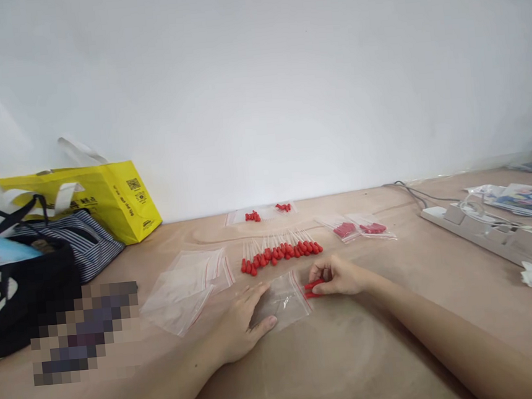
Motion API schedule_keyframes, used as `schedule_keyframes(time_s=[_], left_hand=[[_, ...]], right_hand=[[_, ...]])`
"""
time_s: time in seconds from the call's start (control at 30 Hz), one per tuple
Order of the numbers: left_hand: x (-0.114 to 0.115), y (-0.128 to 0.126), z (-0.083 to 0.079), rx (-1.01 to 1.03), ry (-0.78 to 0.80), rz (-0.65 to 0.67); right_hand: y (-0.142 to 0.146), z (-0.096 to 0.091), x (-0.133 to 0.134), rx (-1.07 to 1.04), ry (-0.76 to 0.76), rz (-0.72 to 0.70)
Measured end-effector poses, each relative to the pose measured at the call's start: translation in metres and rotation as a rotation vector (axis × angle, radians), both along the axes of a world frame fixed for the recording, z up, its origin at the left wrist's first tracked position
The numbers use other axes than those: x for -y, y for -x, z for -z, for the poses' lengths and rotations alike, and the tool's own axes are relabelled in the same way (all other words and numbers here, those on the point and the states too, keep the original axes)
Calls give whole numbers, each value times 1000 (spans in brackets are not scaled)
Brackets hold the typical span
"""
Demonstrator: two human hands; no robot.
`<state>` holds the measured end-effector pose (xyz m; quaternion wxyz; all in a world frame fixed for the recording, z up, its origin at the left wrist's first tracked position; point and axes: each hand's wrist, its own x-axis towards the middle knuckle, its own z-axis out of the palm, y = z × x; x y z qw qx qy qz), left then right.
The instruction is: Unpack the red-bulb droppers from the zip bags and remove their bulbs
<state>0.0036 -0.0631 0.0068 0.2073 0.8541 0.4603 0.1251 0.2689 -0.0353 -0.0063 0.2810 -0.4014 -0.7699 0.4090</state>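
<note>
A clear zip bag (284, 303) with a red seal line lies flat in front of me. My left hand (244, 325) rests at its left side, thumb and fingers spread apart, the thumb touching the plastic. At the bag's right-hand mouth, my right hand (335, 277) pinches red-bulbed droppers (314, 287); only their red ends show clearly, and the fingers hide part of them. Behind the bag, a row of droppers (282, 252) with red bulbs and thin clear stems lies with the bulbs toward me. Several flat clear zip bags (187, 287) overlap to the left.
Two bags with red pieces (357, 229) lie right of the row. Small red pieces (252, 216) sit on clear plastic near the wall. A yellow bag (126, 202) and dark bags (46, 293) stand left. A white power strip (492, 232) and cables are right.
</note>
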Motion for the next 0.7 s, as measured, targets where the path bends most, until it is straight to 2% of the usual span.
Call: schedule_keyframes(time_s=[0.2, 0.37, 0.47, 0.6, 0.7], left_hand=[[1, 0, -4, -37, -16, -9], [2, -1, -7, -80, 1, 1], [3, -2, -12, -102, -16, 7], [5, -4, -18, -140, -28, -9], [5, -5, -20, -136, -49, -3]], right_hand=[[-5, 1, -3, 73, -62, -27], [-11, -4, -1, 237, -161, 16], [-16, -7, -2, 237, -199, 27], [-12, -4, -4, 161, -127, -12], [-11, -3, -6, 238, -42, -49]])
